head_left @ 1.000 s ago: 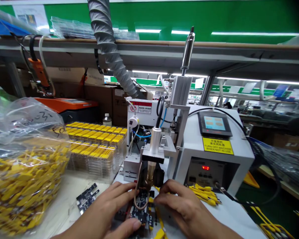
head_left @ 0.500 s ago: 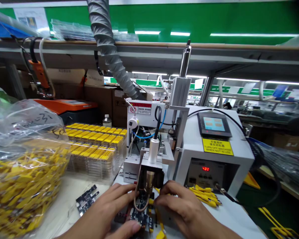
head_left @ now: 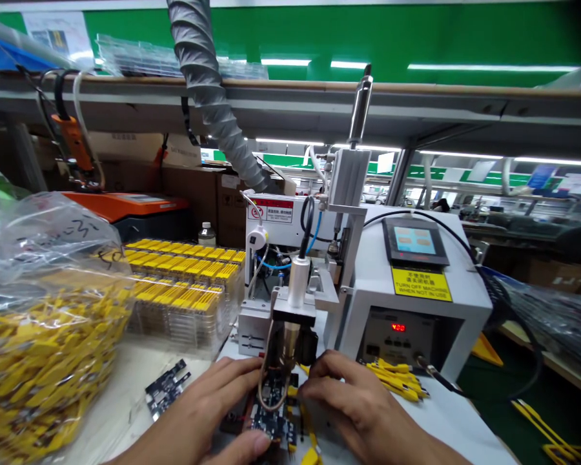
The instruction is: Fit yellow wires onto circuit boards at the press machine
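Note:
A dark circuit board point(head_left: 271, 423) lies beneath the soldering head point(head_left: 289, 342) of a white bench machine, partly covered by a thin looped tube. My left hand point(head_left: 217, 407) reaches along the board's left side, fingers stretched out and thumb spread, with the thumb tip on the near end of the board. On the right, my right hand point(head_left: 353, 400) is closed, its bent fingers pinching at a yellow cable point(head_left: 312, 445) beside the board; the fingertips are partly hidden. Another circuit board point(head_left: 167, 387) lies to the left of my left forearm.
Loose yellow cables point(head_left: 399, 380) lie by the controller box point(head_left: 421, 258). At left stand a clear bag point(head_left: 53, 336) of yellow parts and stacked clear trays point(head_left: 188, 316) with yellow pieces. A grey hose point(head_left: 201, 77) hangs overhead, and an orange tool point(head_left: 75, 145) hangs at left.
The soldering head sits slightly lower against the board. My hands keep nearly the same positions; the whole view has shifted a little.

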A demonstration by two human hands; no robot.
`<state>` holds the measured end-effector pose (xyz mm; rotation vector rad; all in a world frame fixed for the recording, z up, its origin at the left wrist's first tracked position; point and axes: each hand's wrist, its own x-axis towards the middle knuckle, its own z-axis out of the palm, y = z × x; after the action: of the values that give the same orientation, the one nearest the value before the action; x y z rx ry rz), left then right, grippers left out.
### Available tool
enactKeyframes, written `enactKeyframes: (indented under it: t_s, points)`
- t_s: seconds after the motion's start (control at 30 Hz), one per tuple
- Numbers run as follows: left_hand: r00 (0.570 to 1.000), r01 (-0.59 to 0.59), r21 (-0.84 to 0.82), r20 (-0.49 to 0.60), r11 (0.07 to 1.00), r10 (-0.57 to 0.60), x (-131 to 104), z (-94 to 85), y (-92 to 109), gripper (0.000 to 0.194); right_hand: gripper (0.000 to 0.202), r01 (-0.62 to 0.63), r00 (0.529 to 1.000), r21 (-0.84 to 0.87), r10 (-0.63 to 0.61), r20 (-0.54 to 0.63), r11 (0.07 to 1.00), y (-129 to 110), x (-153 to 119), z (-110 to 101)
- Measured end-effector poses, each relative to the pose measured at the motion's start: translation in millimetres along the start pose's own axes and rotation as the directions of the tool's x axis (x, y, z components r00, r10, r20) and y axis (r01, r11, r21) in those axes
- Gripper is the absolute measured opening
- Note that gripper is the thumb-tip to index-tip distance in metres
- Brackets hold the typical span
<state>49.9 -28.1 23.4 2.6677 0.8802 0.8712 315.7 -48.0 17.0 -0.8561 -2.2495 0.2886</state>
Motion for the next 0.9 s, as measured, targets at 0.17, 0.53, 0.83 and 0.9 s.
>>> enactKeyframes:
  t_s: [0.17, 0.53, 0.83, 0.9]
  points:
    - [1.000, 0.011, -0.029, -0.010, 1.000, -0.011, 0, -2.0, 2, 0.045, 0.033, -0.014, 1.000, -0.010, 0.015, 0.016, 1.000, -3, 1, 0]
    - [1.000, 0.013, -0.015, -0.003, 1.000, -0.013, -1, -0.7, 0, 0.044, 0.029, -0.048, 0.998, -0.027, 0.049, 0.032, 0.998, -4, 1, -1]
    - [0.999, 0.047, -0.014, -0.014, 0.999, -0.047, -8, -2.2, -4, 0.054, 0.025, -0.123, 0.991, -0.111, 0.116, -0.074, 0.986, -7, 5, -20]
    - [0.998, 0.057, -0.004, 0.010, 0.998, -0.057, -9, -0.5, -8, 0.054, 0.026, -0.212, 0.975, -0.196, 0.193, -0.113, 0.957, -5, 6, -31]
